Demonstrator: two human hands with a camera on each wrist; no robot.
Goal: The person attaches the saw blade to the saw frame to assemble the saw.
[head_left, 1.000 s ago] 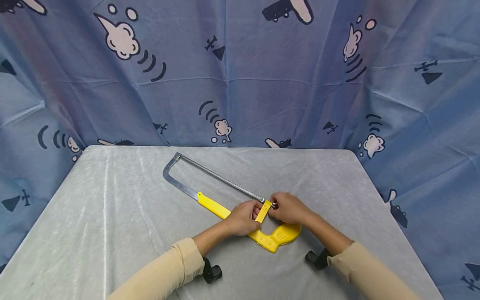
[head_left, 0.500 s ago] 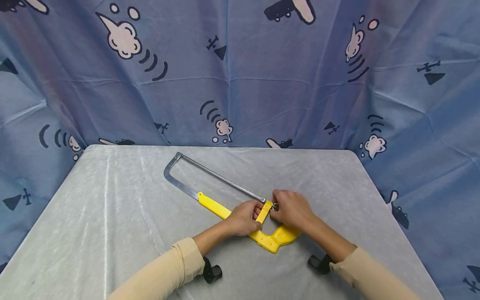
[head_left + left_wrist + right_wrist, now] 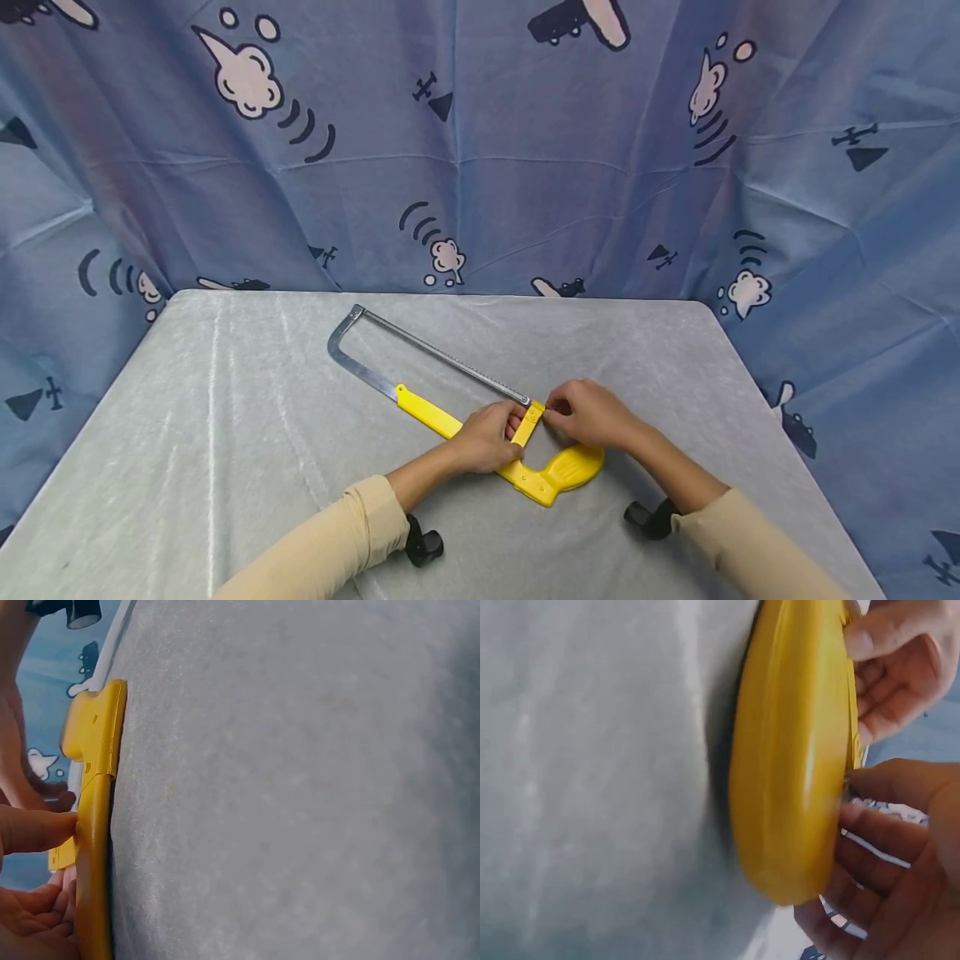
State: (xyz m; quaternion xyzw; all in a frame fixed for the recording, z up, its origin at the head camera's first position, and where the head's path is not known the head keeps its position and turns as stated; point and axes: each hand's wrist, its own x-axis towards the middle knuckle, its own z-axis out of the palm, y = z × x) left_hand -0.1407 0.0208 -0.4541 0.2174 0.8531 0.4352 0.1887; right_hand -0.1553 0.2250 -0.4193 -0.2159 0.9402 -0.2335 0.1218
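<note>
A hacksaw [image 3: 427,410] with a yellow frame and handle [image 3: 573,468] lies slantwise on the table, its silver blade [image 3: 442,357] on the far side. My left hand [image 3: 487,437] holds the yellow frame where the short upright bar [image 3: 527,425] meets it; the thumb presses the frame in the left wrist view. Just past that bar, my right hand [image 3: 592,414] pinches the small metal tightening nut [image 3: 847,785] at the blade's end, mostly hidden by the fingers. In the right wrist view the rounded yellow grip [image 3: 787,765] stands in front of the fingers.
A pale grey cloth covers the table [image 3: 247,467]. Behind it hangs a blue patterned curtain [image 3: 510,208]. Black wrist camera mounts [image 3: 424,546] stick out beneath both forearms, close over the cloth.
My right hand has turned and shifted slightly to the right at the nut, uncovering more of the handle. The left hand and the hacksaw keep their places.
</note>
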